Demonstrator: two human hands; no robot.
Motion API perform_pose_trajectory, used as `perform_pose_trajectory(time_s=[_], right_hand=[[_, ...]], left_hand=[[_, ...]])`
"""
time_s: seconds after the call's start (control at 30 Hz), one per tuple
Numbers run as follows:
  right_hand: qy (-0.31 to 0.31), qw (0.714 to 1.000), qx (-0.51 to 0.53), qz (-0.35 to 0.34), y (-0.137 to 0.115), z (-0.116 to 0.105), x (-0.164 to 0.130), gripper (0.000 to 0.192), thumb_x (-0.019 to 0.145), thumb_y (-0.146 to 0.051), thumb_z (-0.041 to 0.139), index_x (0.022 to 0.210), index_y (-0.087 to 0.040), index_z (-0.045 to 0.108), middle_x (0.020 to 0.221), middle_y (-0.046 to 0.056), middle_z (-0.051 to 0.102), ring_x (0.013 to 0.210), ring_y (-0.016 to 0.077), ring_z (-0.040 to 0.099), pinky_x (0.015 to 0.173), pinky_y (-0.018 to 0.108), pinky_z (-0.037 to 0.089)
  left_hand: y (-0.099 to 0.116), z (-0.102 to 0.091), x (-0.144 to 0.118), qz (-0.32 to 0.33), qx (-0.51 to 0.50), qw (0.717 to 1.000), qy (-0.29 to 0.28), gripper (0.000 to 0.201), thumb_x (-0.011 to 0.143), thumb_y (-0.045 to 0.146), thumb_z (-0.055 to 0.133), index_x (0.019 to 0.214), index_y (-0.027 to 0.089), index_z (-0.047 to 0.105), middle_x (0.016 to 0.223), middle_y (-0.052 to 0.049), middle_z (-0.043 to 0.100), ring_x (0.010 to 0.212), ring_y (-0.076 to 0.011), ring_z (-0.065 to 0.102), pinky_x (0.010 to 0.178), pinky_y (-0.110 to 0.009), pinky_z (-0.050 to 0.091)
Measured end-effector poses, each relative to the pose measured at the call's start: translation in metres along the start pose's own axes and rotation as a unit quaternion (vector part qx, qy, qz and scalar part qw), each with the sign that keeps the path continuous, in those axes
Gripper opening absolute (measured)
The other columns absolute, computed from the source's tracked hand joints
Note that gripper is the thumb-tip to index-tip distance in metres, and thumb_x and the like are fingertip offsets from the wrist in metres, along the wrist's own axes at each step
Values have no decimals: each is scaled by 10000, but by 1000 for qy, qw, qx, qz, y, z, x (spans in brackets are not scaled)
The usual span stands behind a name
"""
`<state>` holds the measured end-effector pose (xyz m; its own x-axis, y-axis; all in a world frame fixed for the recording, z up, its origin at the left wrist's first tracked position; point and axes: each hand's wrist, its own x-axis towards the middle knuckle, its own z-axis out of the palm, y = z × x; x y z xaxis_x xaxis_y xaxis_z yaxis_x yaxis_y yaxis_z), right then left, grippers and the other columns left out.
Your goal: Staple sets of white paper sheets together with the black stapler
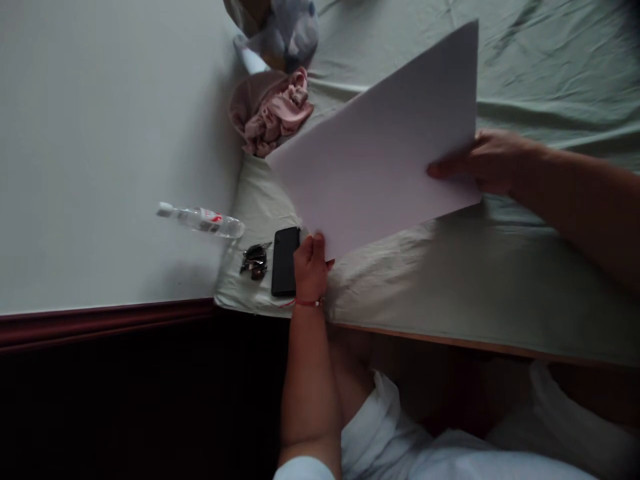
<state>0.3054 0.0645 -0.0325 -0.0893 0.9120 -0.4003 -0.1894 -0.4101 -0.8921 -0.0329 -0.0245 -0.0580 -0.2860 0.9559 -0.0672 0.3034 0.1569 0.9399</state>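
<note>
A blank white sheet of paper [380,147] is held up at a slant above the bed. My left hand [311,267] grips its lower left corner, thumb on top and fingers underneath. At the right edge my right hand [490,160] pinches the sheet, with the thumb lying on its face and the other fingers mostly hidden behind. Just left of my left hand lies a black phone [285,261], partly covered by that hand. Whether the paper is one sheet or a thin stack I cannot tell.
A bunch of keys [255,261] lies beside the phone. Near the wall [110,147] is a clear plastic bottle [203,220] with a white cap. Crumpled pink cloth [275,113] and a plastic bag [285,33] sit farther back on the green bed sheet [550,267].
</note>
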Motion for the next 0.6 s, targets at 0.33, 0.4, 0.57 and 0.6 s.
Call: perform_pose_trajectory(time_s=[0.33, 0.4, 0.57, 0.6], right_hand=[[-61, 985, -162, -12, -24, -46, 11, 169, 768, -180, 859, 923, -203, 794, 866, 34, 779, 739, 143, 726, 751, 281, 627], [-71, 965, -251, -1, -32, -59, 13, 287, 789, -219, 849, 1073, -232, 807, 843, 30, 780, 700, 132, 719, 621, 212, 564], [-176, 879, -440, 54, -45, -62, 6, 278, 778, -237, 854, 1051, -188, 836, 960, 4, 804, 814, 119, 741, 688, 173, 547], [-176, 884, -430, 55, -46, -57, 3, 266, 758, -214, 860, 1020, -181, 838, 945, -14, 803, 806, 108, 737, 701, 166, 542]], left_hand=[[8, -18, -1, -52, -12, 986, -155, 503, 790, 704, 757, 760, 216, 639, 615, 11, 577, 495, -122, 506, 433, -234, 412], [11, -19, -3, -72, 6, 977, -202, 527, 761, 719, 775, 758, 210, 642, 594, 19, 558, 465, -113, 459, 405, -229, 365], [19, -13, -5, -75, 24, 946, -314, 551, 787, 741, 731, 747, 197, 655, 534, 28, 494, 436, -99, 368, 399, -228, 261], [21, -11, -5, -73, 25, 941, -329, 546, 800, 735, 723, 743, 196, 658, 530, 30, 484, 437, -95, 353, 406, -228, 251]])
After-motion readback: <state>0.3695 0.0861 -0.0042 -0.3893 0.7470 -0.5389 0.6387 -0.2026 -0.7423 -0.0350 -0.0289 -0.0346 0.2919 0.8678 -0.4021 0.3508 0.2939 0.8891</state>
